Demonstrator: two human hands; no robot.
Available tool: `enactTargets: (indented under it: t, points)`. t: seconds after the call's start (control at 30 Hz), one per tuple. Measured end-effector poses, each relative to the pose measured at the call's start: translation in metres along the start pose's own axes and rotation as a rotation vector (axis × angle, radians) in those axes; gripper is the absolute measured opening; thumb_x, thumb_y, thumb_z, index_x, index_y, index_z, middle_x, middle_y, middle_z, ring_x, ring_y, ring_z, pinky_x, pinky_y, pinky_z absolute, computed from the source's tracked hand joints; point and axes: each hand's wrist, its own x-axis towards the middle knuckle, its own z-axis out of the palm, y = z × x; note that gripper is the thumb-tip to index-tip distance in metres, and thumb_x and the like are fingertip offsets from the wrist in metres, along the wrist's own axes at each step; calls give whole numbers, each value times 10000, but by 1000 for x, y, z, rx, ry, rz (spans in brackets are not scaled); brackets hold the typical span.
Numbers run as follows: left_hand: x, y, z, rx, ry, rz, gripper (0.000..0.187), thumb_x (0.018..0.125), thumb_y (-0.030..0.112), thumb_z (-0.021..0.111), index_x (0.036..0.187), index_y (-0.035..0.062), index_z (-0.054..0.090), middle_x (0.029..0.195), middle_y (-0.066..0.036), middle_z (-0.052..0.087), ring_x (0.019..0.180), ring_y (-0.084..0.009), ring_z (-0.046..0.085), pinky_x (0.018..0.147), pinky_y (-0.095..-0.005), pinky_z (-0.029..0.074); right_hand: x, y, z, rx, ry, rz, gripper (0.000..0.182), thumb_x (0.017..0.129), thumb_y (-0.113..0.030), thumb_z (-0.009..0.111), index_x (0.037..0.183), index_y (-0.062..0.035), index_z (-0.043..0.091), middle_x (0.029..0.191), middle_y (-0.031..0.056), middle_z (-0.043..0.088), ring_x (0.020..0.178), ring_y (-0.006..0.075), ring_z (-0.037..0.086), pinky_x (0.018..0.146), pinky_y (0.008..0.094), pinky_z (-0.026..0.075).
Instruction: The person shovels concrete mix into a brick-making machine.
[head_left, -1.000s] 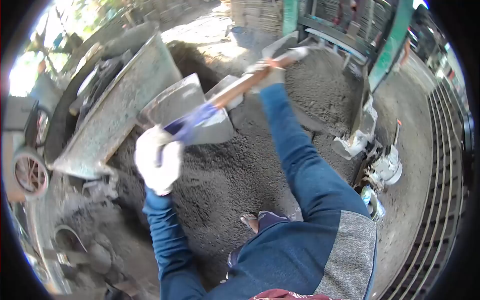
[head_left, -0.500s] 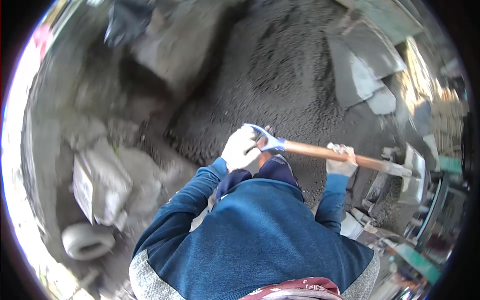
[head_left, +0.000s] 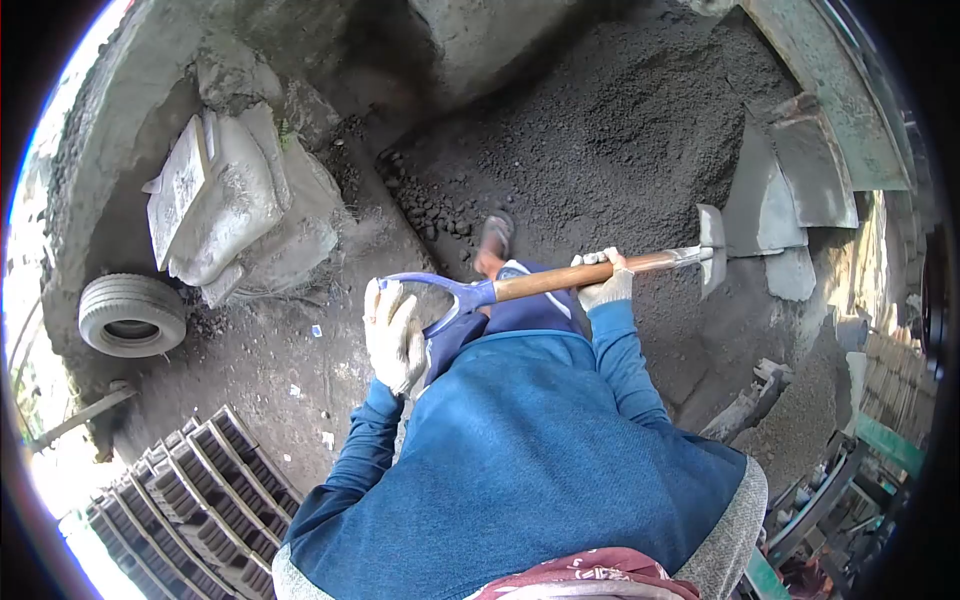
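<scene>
The right hand grips the shovel by its shaft; the left hand, half open, touches its blue handle. Beyond them lies dark gravel.

From where I stand, the right hand covers a bit of the wooden stick of the shovel. The blade is turned edge-on, so I can't see its flat face. The left hand hides the end of the blue grip, and I can't tell if its fingers wrap round it. One foot peeks out; the other is hidden. The red cloth and the lower-left rack run off the bottom edge. Little scraps on the floor are too small to make out.
</scene>
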Motion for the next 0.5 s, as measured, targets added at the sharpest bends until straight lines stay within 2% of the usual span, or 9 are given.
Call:
enactTargets:
  t: [0.1,0.17,0.23,0.27,0.3,0.37,0.43,0.47,0.5]
  points:
    - [13,22,-6,-182,116,-57,424,836,21,574,1259,11,606,1399,-253,522,1382,-439,426,1142,-517,329,23,-1,-6,5,54,25,175,863,-212,654,798,-120,520,699,19,530,663,207,547,782,455,534]
    - [35,70,-16,-601,270,-344,446,1005,245,445,1366,-6,523,1472,-201,480,1374,-334,455,1137,-482,365,22,-6,13,-26,91,72,197,894,-241,627,791,-110,522,717,24,553,685,210,573,799,439,540]
    - [42,67,-2,-1330,366,-486,530,983,326,533,1393,-7,494,1455,-188,485,1322,-344,503,1113,-480,397,51,-17,4,62,-171,186,221,918,-265,611,779,-112,533,708,23,556,691,210,581,812,416,535]
    - [39,60,15,-1393,311,-598,474,996,307,542,1365,10,521,1383,-175,545,1245,-303,559,1046,-444,467,63,-27,6,74,-82,226,257,932,-308,611,799,-89,580,728,23,594,681,212,600,735,380,547]
    - [35,65,31,-1211,153,-671,401,1012,247,534,1337,12,539,1300,-151,601,1156,-268,612,967,-398,520,69,-33,0,51,-87,240,300,930,-353,608,812,-78,595,726,26,607,665,212,610,701,375,548]
    - [36,51,110,-1483,-149,-801,329,1004,230,584,1265,29,574,1212,-136,632,1020,-251,652,836,-377,556,86,-43,-7,125,-129,333,457,930,-497,564,861,-51,637,722,40,646,630,211,643,617,361,557]
    - [56,76,197,-1620,-423,-1281,578,916,519,655,1239,48,567,1180,-139,625,1002,-278,628,836,-451,536,62,-55,7,140,-170,594,702,926,-698,427,916,-44,683,688,61,678,605,197,682,582,348,586]
    - [80,107,212,-1613,-600,-1380,675,898,602,624,1251,31,556,1212,-153,612,1031,-286,626,845,-470,529,67,-61,-8,57,-201,678,711,946,-696,387,959,-49,684,735,52,693,649,191,699,566,345,590]
    - [91,126,249,-1682,-615,-1511,704,908,634,577,1234,10,558,1165,-164,634,982,-321,643,809,-480,541,46,-78,-23,-296,-379,566,509,925,-508,494,1067,-40,635,837,63,678,724,179,683,624,343,591]
